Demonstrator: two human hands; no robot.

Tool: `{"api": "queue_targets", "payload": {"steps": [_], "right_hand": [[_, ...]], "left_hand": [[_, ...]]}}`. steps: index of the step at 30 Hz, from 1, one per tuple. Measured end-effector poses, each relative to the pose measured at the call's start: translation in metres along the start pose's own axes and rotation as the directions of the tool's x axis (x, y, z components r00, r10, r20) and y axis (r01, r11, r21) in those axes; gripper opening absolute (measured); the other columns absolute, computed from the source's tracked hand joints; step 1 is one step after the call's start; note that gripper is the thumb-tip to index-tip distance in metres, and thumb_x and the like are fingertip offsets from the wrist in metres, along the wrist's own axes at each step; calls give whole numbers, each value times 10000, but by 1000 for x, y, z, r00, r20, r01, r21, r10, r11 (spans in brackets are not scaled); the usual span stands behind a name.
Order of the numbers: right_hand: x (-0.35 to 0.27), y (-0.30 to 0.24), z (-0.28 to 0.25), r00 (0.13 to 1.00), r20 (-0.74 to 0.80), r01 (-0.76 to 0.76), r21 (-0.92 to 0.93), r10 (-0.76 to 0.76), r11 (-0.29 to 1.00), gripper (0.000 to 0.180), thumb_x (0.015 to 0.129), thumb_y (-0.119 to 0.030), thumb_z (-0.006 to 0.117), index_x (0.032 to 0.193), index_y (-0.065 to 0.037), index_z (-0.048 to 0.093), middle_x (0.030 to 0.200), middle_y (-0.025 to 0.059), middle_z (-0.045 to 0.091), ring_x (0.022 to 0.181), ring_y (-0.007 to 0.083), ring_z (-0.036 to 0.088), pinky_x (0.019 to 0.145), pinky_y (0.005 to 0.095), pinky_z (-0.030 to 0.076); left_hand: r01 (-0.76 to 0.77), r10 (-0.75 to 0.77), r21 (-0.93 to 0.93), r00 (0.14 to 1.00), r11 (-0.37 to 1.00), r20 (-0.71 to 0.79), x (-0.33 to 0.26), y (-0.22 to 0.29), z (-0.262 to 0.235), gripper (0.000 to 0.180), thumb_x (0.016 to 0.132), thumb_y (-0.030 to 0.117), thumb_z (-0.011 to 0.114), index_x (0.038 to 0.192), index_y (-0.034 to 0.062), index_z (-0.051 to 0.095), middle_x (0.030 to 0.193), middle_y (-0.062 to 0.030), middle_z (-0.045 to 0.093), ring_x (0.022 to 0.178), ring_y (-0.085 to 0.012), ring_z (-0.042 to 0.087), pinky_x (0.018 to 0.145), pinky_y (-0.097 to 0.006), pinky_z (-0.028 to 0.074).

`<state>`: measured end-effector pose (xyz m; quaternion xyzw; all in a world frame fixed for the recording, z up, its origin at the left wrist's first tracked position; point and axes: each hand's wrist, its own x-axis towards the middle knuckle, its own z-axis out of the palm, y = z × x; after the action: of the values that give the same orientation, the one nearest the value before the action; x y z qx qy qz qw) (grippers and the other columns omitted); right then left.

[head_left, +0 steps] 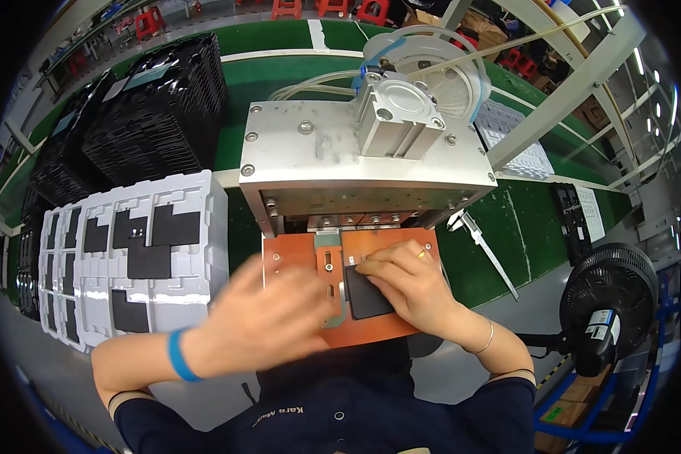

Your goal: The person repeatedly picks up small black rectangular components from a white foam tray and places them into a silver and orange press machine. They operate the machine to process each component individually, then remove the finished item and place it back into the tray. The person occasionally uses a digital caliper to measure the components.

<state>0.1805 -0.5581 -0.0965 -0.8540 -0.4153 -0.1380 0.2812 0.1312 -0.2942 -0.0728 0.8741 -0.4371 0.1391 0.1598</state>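
Note:
My right hand [412, 284] presses a flat black square part [365, 296] onto the orange fixture plate [299, 253] under a pneumatic press [363, 151]; its fingertips rest on the part's upper edge. My left hand [268, 318] is blurred by motion, hovering over the left half of the orange plate with fingers spread and nothing visible in it. A blue band circles my left wrist. A grey metal guide strip [328, 261] runs down the plate between my hands.
A white moulded tray [140, 265] with several black flat parts sits at my left. Stacks of black trays [155, 106] stand behind it. A caliper [484, 246] lies on the green mat at right. A black fan [609, 299] stands at far right.

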Motion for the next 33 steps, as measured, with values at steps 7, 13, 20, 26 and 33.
{"api": "queue_targets", "payload": {"steps": [7,13,20,26,33], "right_hand": [[2,-1,4,996,86,27,-99,-18,995,327,753,-54,669,1080,-37,678,1064,72,630,1005,250,576,859,375,466],[6,-3,4,996,59,-56,-98,62,994,293,802,-64,686,1094,-66,693,1148,82,603,1065,281,548,901,386,454],[4,-1,7,996,70,-49,-89,55,995,401,752,-39,676,1149,-88,660,1189,67,576,1079,279,520,884,393,456],[-18,-15,-24,967,20,-253,119,253,960,383,770,-140,766,1135,-89,661,1227,85,592,1097,293,553,902,392,460],[-21,1,-19,981,111,-167,61,160,984,336,732,-207,801,1025,-78,700,1172,86,625,1045,278,572,878,371,494]], "left_hand": [[-101,142,-170,958,980,248,8,8,34,660,898,595,560,1369,134,520,1469,-126,456,1321,-289,463,1049,-532,367],[-119,151,-131,951,984,268,9,8,29,685,894,625,545,1334,101,546,1462,-125,469,1332,-282,462,1047,-526,360],[-138,166,-121,951,983,263,12,5,28,710,883,649,542,1325,93,554,1447,-124,488,1325,-280,472,1032,-514,365],[-116,153,-144,947,983,282,11,5,24,743,884,660,529,1340,74,538,1451,-141,479,1332,-284,462,1046,-501,357],[-27,88,-209,953,977,290,16,-4,24,800,858,699,528,1395,106,516,1490,-139,436,1377,-319,396,1085,-506,309]]}}
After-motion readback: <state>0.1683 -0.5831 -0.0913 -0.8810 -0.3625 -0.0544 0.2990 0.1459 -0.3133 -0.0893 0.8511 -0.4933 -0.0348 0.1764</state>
